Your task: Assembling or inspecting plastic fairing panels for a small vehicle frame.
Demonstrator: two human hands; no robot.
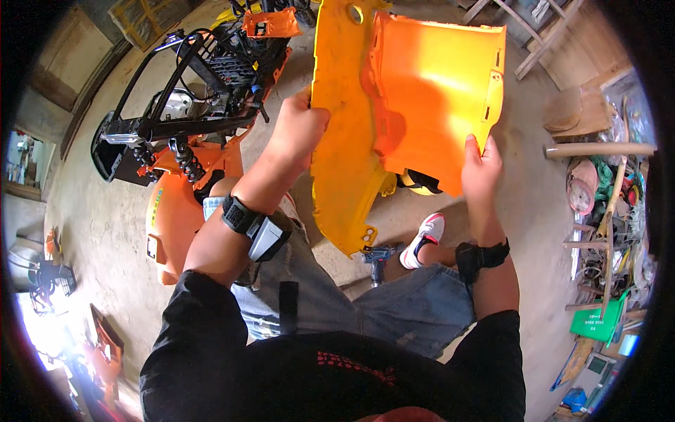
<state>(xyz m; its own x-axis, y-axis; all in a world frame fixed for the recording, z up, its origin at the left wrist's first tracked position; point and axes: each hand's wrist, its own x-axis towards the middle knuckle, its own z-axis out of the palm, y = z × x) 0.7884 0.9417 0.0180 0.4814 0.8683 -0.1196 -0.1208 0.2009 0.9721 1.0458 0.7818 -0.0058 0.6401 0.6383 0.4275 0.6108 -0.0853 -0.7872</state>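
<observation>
My left hand (301, 128) is closed on the left edge of a long yellow plastic body panel (341, 133), held up in front of me. At its lower right corner, a curved orange plastic panel (429, 91) is pinched by my right hand (483, 165), thumb on the near face. The two panels lie against each other along the orange one's ragged left edge; whether they are joined I cannot tell. Part of my left hand's fingers is hidden behind the yellow panel. A cordless drill (380, 259) lies on the floor below the panels, beside my shoe.
At the left stands a partly stripped vehicle with a black frame (186, 123), springs and orange body parts (176, 225). Another yellow-and-black thing (420, 183) shows behind the panels. Along the right wall are a green crate (599, 320), wooden pieces (608, 246) and mixed clutter.
</observation>
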